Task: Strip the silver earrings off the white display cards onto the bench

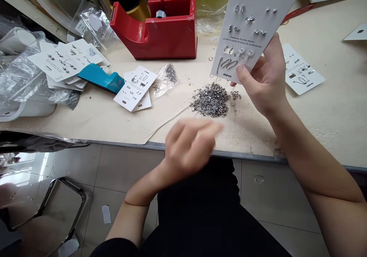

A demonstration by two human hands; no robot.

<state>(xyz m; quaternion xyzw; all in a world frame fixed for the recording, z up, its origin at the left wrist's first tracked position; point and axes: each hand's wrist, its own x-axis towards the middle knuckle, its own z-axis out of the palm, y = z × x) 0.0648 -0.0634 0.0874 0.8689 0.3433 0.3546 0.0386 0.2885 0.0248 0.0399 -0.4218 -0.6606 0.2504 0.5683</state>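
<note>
My right hand grips the lower corner of a white earring card, thumb on its front. Several pairs of small silver earrings and studs are mounted on the card, which stands tilted above the table. My left hand, blurred by motion, hovers over the table's front edge with its fingers curled and the tips pinched together. Whatever may be between those fingertips cannot be made out. Just beyond it lies a heap of tiny silver metal pieces, probably earring backs, with a smaller cluster beside it.
A red tape dispenser stands at the back. Left of the heap are a small plastic bag, filled earring cards, a blue tool and a card stack. Another card lies right. A metal-framed stool stands below left.
</note>
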